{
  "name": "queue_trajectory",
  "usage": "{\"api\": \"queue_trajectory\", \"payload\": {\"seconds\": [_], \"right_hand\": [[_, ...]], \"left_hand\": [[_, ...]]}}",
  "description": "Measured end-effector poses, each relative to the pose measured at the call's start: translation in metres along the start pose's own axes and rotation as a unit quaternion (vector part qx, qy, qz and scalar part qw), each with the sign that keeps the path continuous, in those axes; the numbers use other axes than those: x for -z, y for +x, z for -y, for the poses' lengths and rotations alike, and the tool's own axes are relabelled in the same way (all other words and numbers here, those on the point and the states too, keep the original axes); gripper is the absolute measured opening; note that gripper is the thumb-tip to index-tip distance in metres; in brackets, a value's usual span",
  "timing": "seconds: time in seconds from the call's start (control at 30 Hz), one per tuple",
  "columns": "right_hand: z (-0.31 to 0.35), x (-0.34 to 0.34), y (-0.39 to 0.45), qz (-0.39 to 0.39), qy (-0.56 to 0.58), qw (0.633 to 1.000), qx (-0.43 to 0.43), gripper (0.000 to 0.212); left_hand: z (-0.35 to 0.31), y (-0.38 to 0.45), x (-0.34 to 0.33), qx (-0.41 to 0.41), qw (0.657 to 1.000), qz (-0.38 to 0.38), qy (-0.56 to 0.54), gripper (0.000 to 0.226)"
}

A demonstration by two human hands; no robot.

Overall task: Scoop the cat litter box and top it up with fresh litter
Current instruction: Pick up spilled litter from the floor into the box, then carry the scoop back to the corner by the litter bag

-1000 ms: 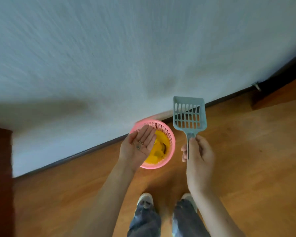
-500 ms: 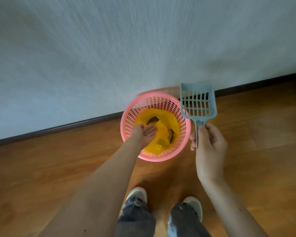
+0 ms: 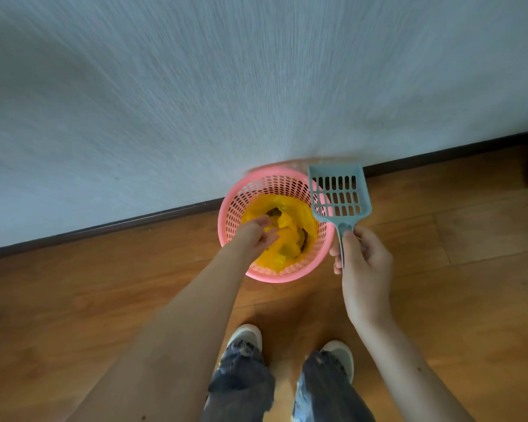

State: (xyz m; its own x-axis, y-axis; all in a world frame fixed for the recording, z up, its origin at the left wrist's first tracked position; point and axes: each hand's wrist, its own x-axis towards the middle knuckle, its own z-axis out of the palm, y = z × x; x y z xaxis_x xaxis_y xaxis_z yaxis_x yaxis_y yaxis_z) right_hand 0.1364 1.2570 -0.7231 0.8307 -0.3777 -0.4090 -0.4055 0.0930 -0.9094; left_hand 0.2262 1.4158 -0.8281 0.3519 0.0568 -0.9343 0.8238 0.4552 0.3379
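A pink perforated waste basket stands on the wooden floor against the wall, lined with a yellow bag that has dark bits in it. My left hand hangs over the basket's mouth, palm down, fingers loosely spread, with nothing visible in it. My right hand grips the handle of a grey-blue slotted litter scoop, whose empty blade is held above the basket's right rim. No litter box is in view.
A white textured wall with a dark baseboard runs behind the basket. Wooden floor spreads on all sides. My two shoes and jeans legs are directly below the basket.
The left hand, first palm up with small dark bits on it above the basket, has turned palm down over the bag. The view has closed in on the basket; the scoop stays in my right hand.
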Motion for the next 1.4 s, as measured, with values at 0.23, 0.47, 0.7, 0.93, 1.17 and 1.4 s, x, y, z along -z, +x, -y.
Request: {"api": "queue_trajectory", "payload": {"seconds": [0.23,0.47,0.7,0.93,1.17,1.4], "right_hand": [[0.015,0.004,-0.013,-0.002,-0.015,1.000,-0.016,0.017],[0.009,0.004,-0.014,-0.007,-0.040,0.999,-0.025,0.019],[0.022,0.000,-0.014,-0.007,-0.043,0.999,-0.027,0.019],[0.089,0.001,-0.039,-0.033,-0.027,0.999,-0.003,0.015],[0.229,0.021,-0.099,-0.069,-0.002,0.998,0.009,0.018],[0.390,0.076,-0.210,-0.140,0.085,0.987,0.009,0.015]], "left_hand": [[-0.006,-0.022,0.002,-0.003,1.000,0.022,-0.012,0.023],[-0.005,-0.029,-0.003,-0.004,0.997,0.067,-0.046,0.037],[-0.010,-0.037,0.005,-0.001,0.980,0.084,-0.179,0.051],[-0.044,-0.124,-0.013,-0.005,0.969,0.148,-0.196,0.046],[-0.101,-0.302,-0.049,0.017,0.958,0.209,-0.195,0.040],[-0.155,-0.513,-0.066,0.019,0.939,0.286,-0.191,0.031]]}}
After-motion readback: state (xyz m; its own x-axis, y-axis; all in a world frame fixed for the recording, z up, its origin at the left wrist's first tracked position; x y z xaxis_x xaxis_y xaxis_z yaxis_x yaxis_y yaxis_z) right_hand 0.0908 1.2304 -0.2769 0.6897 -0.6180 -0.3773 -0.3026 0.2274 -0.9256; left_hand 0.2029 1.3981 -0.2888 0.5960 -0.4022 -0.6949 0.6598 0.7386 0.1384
